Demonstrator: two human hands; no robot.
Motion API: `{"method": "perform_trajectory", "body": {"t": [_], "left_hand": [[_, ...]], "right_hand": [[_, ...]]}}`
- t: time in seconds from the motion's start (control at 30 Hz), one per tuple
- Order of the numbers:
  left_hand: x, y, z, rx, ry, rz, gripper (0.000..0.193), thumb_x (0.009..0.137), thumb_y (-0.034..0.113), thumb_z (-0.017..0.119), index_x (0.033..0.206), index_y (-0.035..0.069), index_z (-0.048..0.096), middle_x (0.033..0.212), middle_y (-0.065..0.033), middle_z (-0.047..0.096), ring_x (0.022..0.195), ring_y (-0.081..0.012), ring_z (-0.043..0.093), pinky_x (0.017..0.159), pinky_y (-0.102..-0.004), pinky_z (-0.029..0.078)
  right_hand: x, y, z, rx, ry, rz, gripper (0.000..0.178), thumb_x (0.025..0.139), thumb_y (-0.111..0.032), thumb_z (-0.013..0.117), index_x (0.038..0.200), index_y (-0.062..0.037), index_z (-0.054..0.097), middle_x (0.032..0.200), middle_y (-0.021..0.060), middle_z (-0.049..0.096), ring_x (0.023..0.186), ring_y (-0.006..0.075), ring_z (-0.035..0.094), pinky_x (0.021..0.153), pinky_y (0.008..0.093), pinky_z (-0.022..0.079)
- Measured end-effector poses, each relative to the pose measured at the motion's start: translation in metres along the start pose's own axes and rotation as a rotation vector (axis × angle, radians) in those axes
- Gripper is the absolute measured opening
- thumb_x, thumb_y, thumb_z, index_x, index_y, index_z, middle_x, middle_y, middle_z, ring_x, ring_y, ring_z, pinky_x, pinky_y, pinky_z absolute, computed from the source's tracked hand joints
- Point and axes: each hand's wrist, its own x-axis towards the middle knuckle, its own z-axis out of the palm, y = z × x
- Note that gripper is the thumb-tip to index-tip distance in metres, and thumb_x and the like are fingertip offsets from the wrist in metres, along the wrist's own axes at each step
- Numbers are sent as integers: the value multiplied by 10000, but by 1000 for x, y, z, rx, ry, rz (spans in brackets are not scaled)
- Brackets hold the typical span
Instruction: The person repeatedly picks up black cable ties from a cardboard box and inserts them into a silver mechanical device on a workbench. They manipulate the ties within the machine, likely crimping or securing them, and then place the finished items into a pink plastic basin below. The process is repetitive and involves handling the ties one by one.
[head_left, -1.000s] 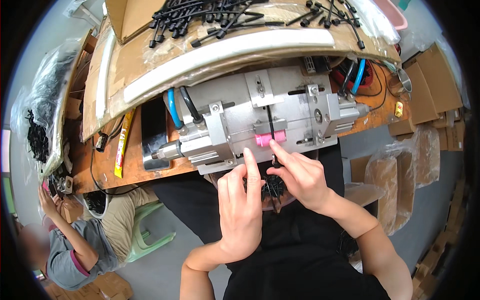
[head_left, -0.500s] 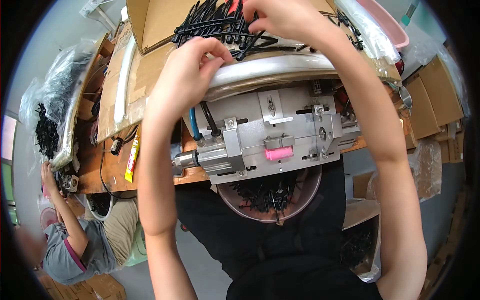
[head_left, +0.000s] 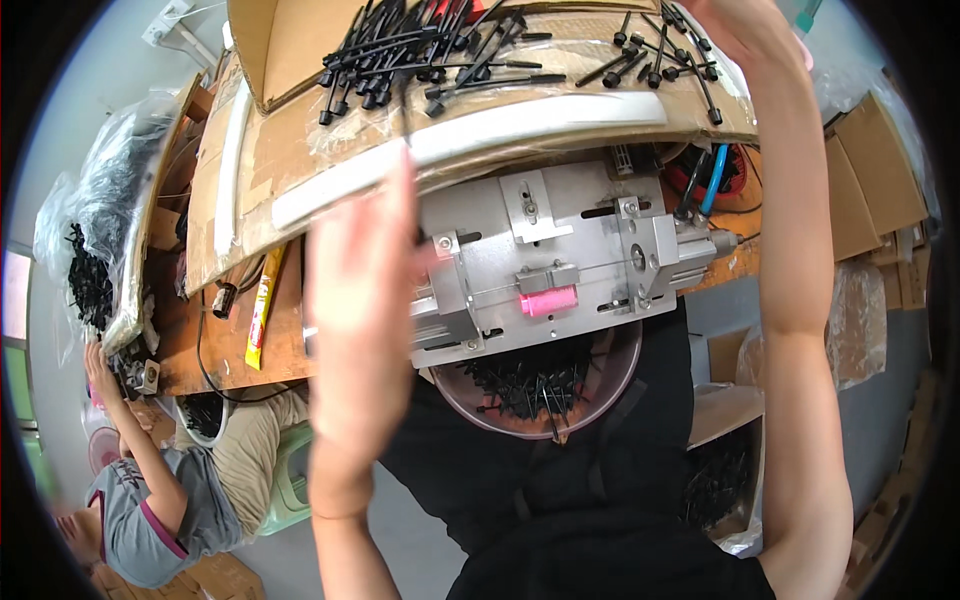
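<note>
My left hand (head_left: 365,290), smeared by motion, is raised in front of the left end of a metal fixture (head_left: 490,215). A blurred thin black rod stands up from its fingertips, seemingly pinched there. At the top right edge is my right hand (head_left: 735,30), its fingers mostly out of the picture, beside scattered black rods (head_left: 655,60) with knobbed ends. A larger pile of such rods (head_left: 400,50) lies on the cardboard (head_left: 265,165) farther left. The fixture carries a pink block (head_left: 548,301) at its middle, below a thin metal rod running across.
Below the fixture, a round tub (head_left: 440,390) holds many black rods. A white foam strip (head_left: 500,130) edges the cardboard. A yellow tube (head_left: 263,310) lies on the wooden table (head_left: 190,350). Another person (head_left: 170,500) works at the left; an open box (head_left: 725,480) stands right.
My left hand has drawn back from the pile toward me, with a black rod seemingly in it. The right hand has moved right, away from the pile. The view has shifted slightly.
</note>
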Motion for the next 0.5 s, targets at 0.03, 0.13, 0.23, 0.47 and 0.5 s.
{"method": "perform_trajectory", "body": {"t": [0.03, 0.13, 0.23, 0.47, 0.5], "left_hand": [[-20, 19, 0, 16, -56, 9, 781, 672, -125, 721, 1405, 27, 498, 891, -86, 544, 806, -219, 516, 733, -330, 473], [-66, 54, 19, -102, -171, -43, 786, 663, -96, 752, 1398, -11, 488, 935, -97, 562, 830, -250, 509, 751, -360, 450], [-78, 62, 27, -128, -124, -112, 790, 639, -95, 764, 1382, -10, 510, 941, -93, 565, 826, -244, 509, 748, -346, 450], [-80, 59, 25, -78, -30, -139, 795, 611, -103, 765, 1366, -19, 526, 935, -90, 565, 826, -229, 510, 746, -338, 452], [-82, 58, 24, -78, -29, -146, 797, 610, -100, 767, 1365, -19, 526, 936, -89, 566, 825, -229, 510, 746, -338, 451]], "right_hand": [[-15, -4, 4, 36, 9, -24, 335, 903, -153, 636, 1151, 70, 614, 885, 121, 725, 765, 163, 676, 652, 241, 539], [-54, -7, -7, 55, 11, -86, 275, 911, -134, 632, 1120, 44, 630, 912, 118, 718, 792, 161, 676, 644, 243, 533], [-92, 2, -13, 34, -144, -52, 145, 918, -96, 637, 1036, -14, 654, 937, 83, 702, 831, 141, 671, 603, 230, 509], [-235, 28, 44, -323, -191, -302, 547, 705, 116, 722, 1230, 71, 575, 936, 141, 661, 705, 231, 634, 612, 313, 522], [-246, 32, 46, -371, -210, -273, 600, 704, 120, 717, 1276, 76, 542, 942, 143, 662, 705, 234, 629, 612, 326, 519]]}}
